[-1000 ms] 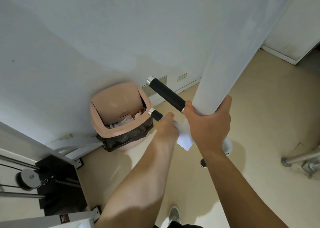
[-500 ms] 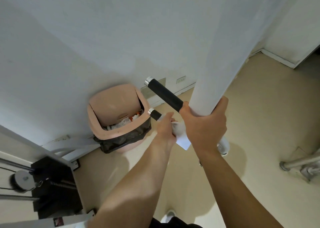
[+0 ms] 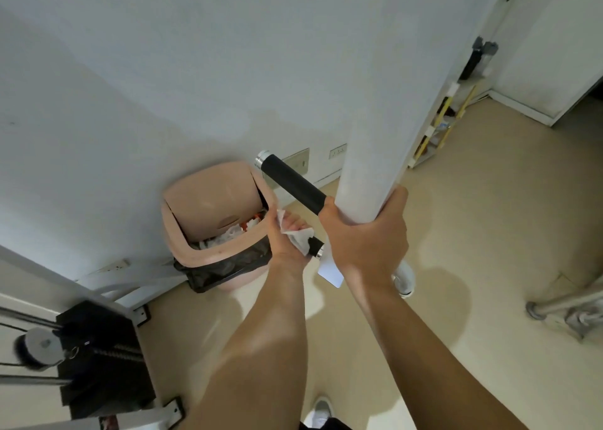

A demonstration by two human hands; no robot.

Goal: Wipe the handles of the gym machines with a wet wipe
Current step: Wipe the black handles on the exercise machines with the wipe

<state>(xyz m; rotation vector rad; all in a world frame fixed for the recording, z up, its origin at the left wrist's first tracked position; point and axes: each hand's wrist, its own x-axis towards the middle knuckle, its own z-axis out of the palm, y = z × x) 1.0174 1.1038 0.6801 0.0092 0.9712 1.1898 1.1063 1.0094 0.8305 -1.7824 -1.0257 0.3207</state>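
A thick white machine post [image 3: 375,155] runs down the middle of the view, and my right hand [image 3: 365,237] grips its lower end. Two black foam handles stick out to its left. The upper handle [image 3: 293,183] is bare, with a chrome cap at its tip. The lower handle [image 3: 314,244] is mostly covered: my left hand [image 3: 287,237] is wrapped round it with a white wet wipe [image 3: 298,235] between palm and foam. Only the handle's inner end shows past the wipe.
A pink swing-lid bin [image 3: 208,214] with a black liner stands against the white wall just left of my left hand. A weight stack with a pulley [image 3: 81,354] fills the lower left. A metal bar foot [image 3: 554,305] lies right. Beige floor [image 3: 489,234] spreads right.
My left hand with the wipe has slid outward along the lower handle, covering its tip and baring its inner end. My right hand keeps its grip on the post. The view shifted slightly.
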